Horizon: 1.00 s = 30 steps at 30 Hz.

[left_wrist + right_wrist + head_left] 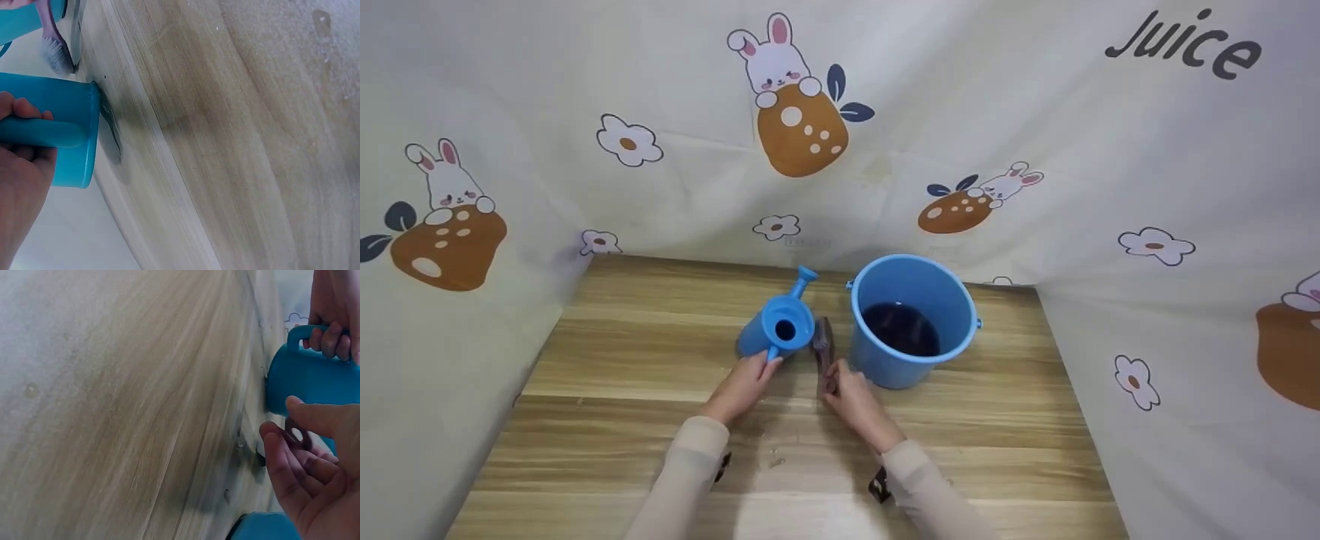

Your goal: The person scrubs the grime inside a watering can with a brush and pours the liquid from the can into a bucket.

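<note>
My left hand (740, 390) grips the handle of a blue watering can (751, 337), whose spout (802, 279) points toward the back. In the left wrist view my fingers curl round that handle, and the can (73, 166) is by a wet patch (110, 126) on the wood. My right hand (856, 401) pinches the handle end of a purplish-brown brush (823, 346) between the can and a blue bucket (877, 365). Pale bristles (55, 55) show in the left wrist view. A hole pierces the brush handle's end (306, 440) in the right wrist view.
Dark-looking liquid (900, 330) lies in the bottom of the bucket, beside my right hand. Water drops (777, 459) spot the wooden tabletop (607, 435). A printed cloth (690, 195) with rabbits and flowers walls the table at the back and both sides.
</note>
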### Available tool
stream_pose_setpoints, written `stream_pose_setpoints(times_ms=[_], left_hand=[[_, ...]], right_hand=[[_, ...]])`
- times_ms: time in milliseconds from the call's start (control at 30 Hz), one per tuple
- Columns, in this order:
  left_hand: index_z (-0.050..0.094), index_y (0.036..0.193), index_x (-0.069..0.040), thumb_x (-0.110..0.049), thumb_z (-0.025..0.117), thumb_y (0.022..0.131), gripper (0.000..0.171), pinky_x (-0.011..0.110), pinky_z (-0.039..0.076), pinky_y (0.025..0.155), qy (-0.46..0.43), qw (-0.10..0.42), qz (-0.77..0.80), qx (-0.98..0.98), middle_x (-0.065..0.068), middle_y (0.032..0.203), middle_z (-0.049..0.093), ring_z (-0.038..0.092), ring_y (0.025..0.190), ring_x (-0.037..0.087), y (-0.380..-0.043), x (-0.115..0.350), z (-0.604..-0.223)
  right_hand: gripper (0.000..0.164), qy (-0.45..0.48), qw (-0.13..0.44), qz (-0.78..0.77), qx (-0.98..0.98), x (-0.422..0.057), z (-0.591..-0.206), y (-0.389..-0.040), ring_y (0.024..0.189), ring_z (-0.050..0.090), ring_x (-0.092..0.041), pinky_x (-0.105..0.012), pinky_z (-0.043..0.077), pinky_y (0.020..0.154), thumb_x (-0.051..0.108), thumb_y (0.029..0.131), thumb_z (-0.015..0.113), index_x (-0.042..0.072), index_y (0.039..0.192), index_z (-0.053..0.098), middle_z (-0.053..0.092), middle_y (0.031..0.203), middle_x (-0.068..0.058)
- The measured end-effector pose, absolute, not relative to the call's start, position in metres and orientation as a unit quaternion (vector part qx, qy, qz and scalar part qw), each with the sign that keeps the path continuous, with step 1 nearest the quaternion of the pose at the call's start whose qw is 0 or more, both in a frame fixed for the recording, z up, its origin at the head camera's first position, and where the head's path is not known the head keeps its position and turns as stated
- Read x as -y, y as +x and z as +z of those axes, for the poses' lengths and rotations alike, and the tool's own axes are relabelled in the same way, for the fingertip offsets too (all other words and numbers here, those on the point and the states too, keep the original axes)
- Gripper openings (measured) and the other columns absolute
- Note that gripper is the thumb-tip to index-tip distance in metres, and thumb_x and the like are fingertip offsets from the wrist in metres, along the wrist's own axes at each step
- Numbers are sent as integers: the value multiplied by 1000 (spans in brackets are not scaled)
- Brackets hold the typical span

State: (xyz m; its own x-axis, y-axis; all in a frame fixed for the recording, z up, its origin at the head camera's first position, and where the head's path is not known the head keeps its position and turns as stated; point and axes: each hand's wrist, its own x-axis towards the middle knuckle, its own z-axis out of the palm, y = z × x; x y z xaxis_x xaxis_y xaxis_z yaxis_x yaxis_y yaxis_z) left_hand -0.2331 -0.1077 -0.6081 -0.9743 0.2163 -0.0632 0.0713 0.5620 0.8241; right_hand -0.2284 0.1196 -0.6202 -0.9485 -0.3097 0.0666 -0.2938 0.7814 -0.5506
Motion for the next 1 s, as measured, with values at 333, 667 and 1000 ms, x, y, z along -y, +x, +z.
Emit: stream_pose_setpoints(times_ms=[333,667,1000], left_hand=[[52,90,-8,-27,46,107,27,30,40,63,75,84,467,-877,-2,72,41,43,65,13,-232,107,-609],[49,84,-10,-23,47,107,26,28,38,64,96,60,458,-882,-3,70,37,39,64,11,-232,107,-608],[50,87,-10,-25,45,107,26,29,40,65,91,68,464,-879,-3,72,39,41,66,11,-232,107,-608]], right_hand=[[29,-146,65,-256,-953,-119,-631,-236,76,64,-21,-32,50,66,16,87,77,8,102,55,66,84,-8],[21,-133,94,-226,-960,-118,-627,-238,71,59,-20,-37,48,63,16,88,70,10,100,54,64,88,-10],[18,-137,106,-206,-963,-118,-627,-240,75,66,-22,-38,52,65,21,90,70,10,100,59,69,89,-8]])
